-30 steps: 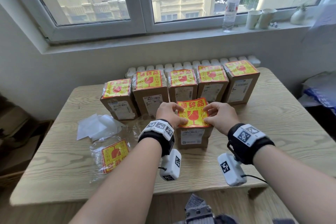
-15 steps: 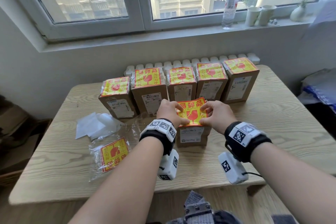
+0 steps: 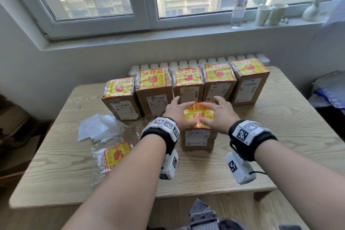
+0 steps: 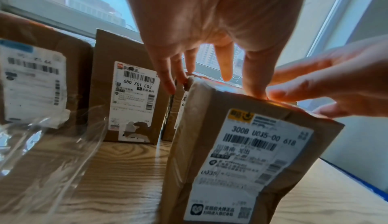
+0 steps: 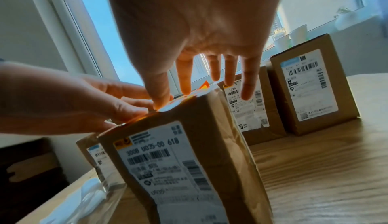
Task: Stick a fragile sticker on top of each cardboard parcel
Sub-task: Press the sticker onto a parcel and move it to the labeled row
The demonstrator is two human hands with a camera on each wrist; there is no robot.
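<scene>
Sticker point(image 3: 198, 115) flat under both hands point(image 3: 197, 113)

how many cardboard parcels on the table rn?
6. Five stand in a row at the table's far edge. The sixth parcel stands in front of them, under both hands. None seem hidden.

An ordinary room used for packing parcels, likely a home or small office. Under the hands stands a pale wood-grain table point(image 3: 280, 136), and beyond them a row of brown cardboard parcels with printed shipping labels point(image 3: 248, 82). Further ahead a white ribbed radiator point(image 3: 186, 62) sits below a white-framed window point(image 3: 143, 5) that looks onto city buildings. On the sill, ahead and right, stand a clear plastic water bottle point(image 3: 239, 2) and two white paper cups point(image 3: 270, 14).
</scene>
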